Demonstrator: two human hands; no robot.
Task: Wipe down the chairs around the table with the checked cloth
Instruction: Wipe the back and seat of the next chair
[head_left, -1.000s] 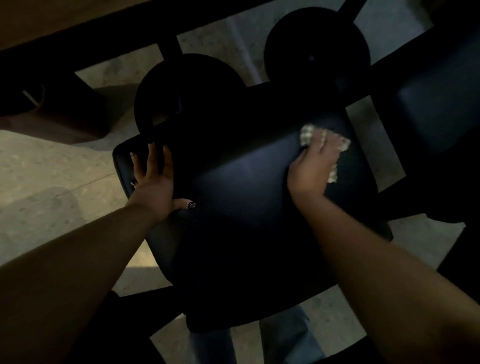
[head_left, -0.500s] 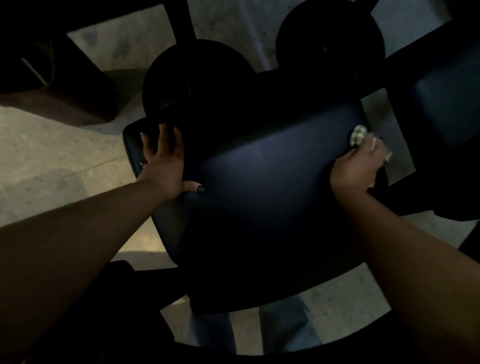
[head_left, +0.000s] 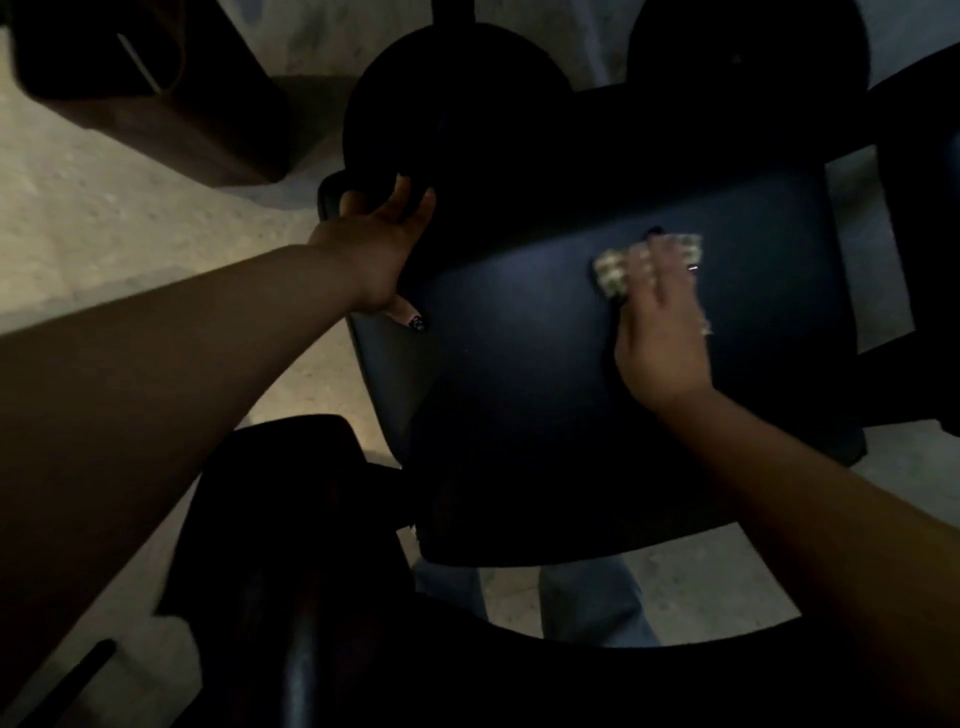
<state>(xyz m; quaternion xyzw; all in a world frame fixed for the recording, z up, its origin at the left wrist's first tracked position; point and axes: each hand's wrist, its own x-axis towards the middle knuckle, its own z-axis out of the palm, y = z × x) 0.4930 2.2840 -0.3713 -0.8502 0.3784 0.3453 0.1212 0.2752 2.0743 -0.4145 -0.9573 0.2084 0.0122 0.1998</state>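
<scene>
Checked cloth (head_left: 618, 270) pressed flat under right hand (head_left: 662, 332), fingers spread, toward far right corner of dark chair (head_left: 519, 395) seat. Left hand (head_left: 382, 244) gripping chair's far left edge, well apart from cloth.

The cloth (head_left: 613, 273) was mostly hidden under the right hand (head_left: 660, 332), only checked corners peeking out at the fingertips, and those were smeared with blur. The left hand (head_left: 376, 244) had its fingers lost behind the chair (head_left: 519, 364) edge, swallowed in shadow; only the thumb showed below. The chair's far part melted into darkness, so its shape there could not be made out. Two round dark shapes (head_left: 452, 98) beyond it were too murky to name, one cut off by the top edge. A brown box (head_left: 156, 88) at the upper left was cropped by the frame. Both forearms ran out of view at the bottom corners.
</scene>
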